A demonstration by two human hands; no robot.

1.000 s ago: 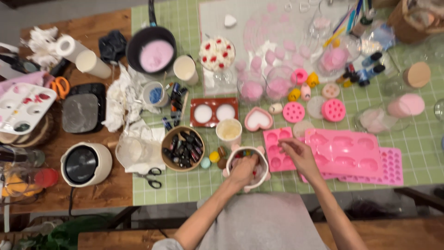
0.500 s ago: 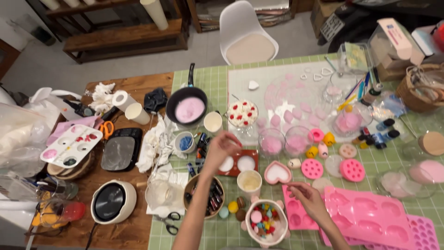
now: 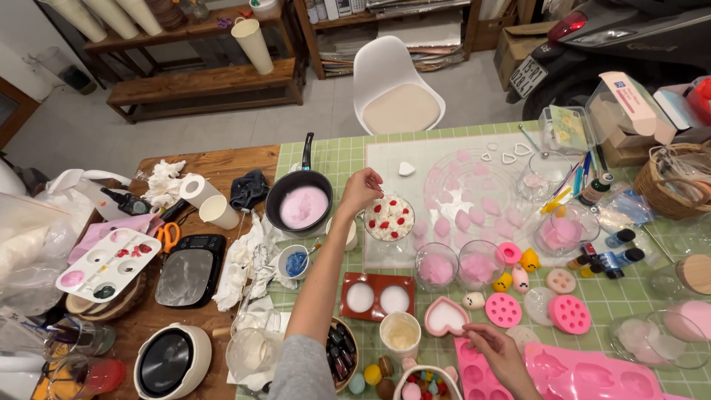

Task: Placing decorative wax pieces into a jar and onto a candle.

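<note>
My left hand (image 3: 361,191) reaches far over the bench (image 3: 348,159), its grip pinched together just above the round glass cup of white cream dotted with red pieces (image 3: 390,218), right of the black pan of pink liquid (image 3: 299,202). My right hand (image 3: 495,347) rests near, fingers loosely curled and holding nothing, on the pink silicone mould (image 3: 585,374).

left hand (image 3: 361,191) over dessert cup (image 3: 389,218)
</note>
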